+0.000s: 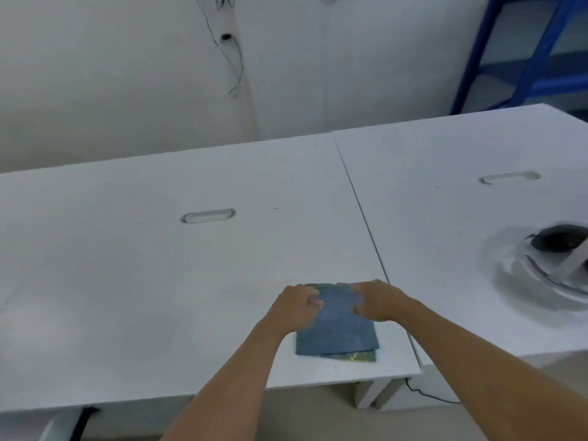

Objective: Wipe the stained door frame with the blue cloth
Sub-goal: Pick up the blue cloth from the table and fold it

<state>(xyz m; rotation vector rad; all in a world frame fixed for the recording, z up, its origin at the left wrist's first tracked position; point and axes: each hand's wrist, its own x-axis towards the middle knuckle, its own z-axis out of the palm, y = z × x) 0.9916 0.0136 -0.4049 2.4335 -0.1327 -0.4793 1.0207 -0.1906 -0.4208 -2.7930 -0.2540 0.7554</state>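
Note:
A folded blue cloth [340, 329] lies on a white table [159, 281], near its front right corner, on top of a green patterned cloth [353, 357] whose edge shows below it. My left hand [294, 308] has its fingers curled on the blue cloth's far left edge. My right hand [380, 300] has its fingers curled on the far right edge. Both hands are a little blurred. No door frame is in sight.
A second white table [461, 218] adjoins on the right, carrying a black object on a clear round stand [553, 249]. A white wall with a thin dangling wire [232, 58] stands behind. Blue shelving [521, 58] is at the top right. A cable [429, 396] lies on the floor.

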